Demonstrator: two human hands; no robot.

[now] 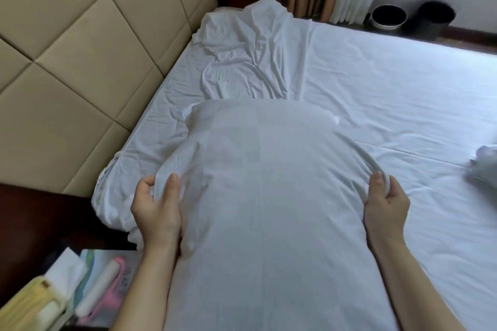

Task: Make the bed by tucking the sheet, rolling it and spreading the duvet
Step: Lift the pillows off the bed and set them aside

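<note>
Single head-worn view — looks forward and down, close over the bed (pixel 376 83) near its headboard (pixel 80 35).

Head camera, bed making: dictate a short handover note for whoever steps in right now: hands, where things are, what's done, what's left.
Hands: left hand grips the left edge of the white bedding piece, right hand its right edge; it is held up over the bed's near side. Pillow or folded duvet, I cannot tell.
Things: sheet lies mostly smooth on the mattress, bunched at the near corner by the headboard; a crumpled white cloth lies at the far head end.
Done: sheet spread. Left, likely: tuck the bunched corner, sort the crumpled cloth, spread the duvet.
</note>
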